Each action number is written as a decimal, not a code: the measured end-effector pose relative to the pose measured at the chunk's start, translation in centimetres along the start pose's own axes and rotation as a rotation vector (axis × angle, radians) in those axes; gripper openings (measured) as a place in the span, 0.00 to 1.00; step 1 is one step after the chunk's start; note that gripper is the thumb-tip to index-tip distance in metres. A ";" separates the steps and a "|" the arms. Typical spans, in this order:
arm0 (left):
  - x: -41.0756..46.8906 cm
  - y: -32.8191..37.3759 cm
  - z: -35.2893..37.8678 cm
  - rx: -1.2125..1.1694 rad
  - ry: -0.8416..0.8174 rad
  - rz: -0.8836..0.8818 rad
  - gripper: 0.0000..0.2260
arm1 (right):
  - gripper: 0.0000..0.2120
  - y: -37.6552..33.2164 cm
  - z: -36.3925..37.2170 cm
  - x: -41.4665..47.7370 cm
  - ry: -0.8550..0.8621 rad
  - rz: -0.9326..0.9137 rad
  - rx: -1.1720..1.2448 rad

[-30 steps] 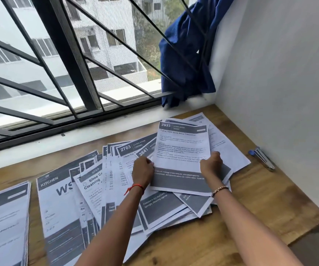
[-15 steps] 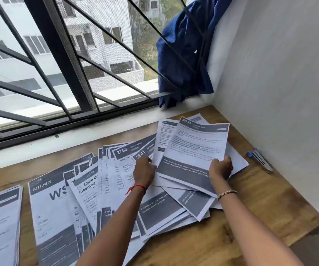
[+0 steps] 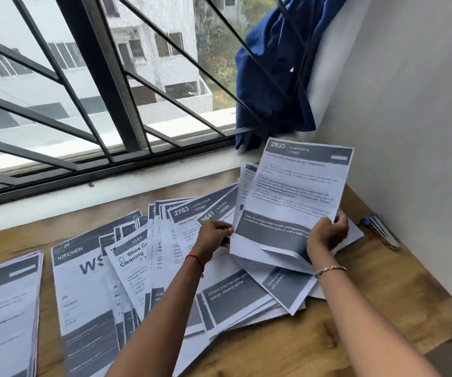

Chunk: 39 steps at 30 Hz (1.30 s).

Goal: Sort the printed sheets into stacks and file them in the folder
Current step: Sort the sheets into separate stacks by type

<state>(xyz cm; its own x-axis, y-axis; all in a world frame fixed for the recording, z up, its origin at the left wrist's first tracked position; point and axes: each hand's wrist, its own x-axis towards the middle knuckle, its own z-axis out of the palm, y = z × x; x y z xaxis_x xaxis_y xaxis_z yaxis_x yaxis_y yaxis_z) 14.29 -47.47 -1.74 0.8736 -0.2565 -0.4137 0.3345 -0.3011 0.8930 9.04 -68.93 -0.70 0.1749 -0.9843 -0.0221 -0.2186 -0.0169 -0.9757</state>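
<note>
Pinching the sheet headed 2933 point(image 3: 295, 191) by its lower part, left hand point(image 3: 214, 236) at the left edge, right hand point(image 3: 328, 235) at the right edge with fingers curled round it. Held tilted up off the table point(image 3: 382, 300), above the right end of the fanned pile of sheets point(image 3: 170, 257), with at least one more sheet raised close behind it. Bottom corner curling under near the right wrist.

Likely trouble from here:
- creasing that curled corner, if laid flat without smoothing;
- carrying the sheet behind into the wrong stack, through lying so close against the front one;
- brushing the loose fan with a forearm and muddling its order.

Tidy stack point(image 3: 4, 303) well apart at the far left, so a long reach across the fan to get there. No folder in view. What looks like a stapler point(image 3: 379, 232) beside the wall, apart from the papers.
</note>
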 end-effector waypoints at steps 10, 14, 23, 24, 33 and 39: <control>-1.4 -0.3 -0.3 0.084 0.286 0.072 0.09 | 0.07 -0.8 1.0 0.6 -0.259 0.041 0.000; -1.7 -1.5 -1.1 0.131 0.520 0.049 0.07 | 0.06 0.3 0.8 -0.9 -0.366 0.048 -0.078; -1.7 -0.1 0.2 -0.058 0.463 -0.066 0.20 | 0.09 0.2 0.1 -2.5 -0.593 -0.113 -0.271; -1.6 0.0 0.4 -0.060 0.459 -0.076 0.19 | 0.09 0.2 -0.1 -2.6 -0.607 -0.117 -0.272; -1.2 -0.2 0.4 -0.194 0.369 -0.003 0.05 | 0.07 0.6 -0.3 -1.9 -0.631 -0.060 -0.270; -0.5 0.1 -1.3 -0.305 0.559 0.032 0.06 | 0.17 0.8 0.2 -2.1 -0.678 -0.091 -0.254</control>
<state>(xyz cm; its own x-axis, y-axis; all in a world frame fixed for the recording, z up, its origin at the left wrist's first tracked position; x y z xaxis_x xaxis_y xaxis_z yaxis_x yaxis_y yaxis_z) 14.36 -46.17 -1.17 0.9097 0.2820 -0.3049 0.3191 -0.0048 0.9477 8.67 -66.88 -1.44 0.7410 -0.6536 -0.1538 -0.3767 -0.2151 -0.9010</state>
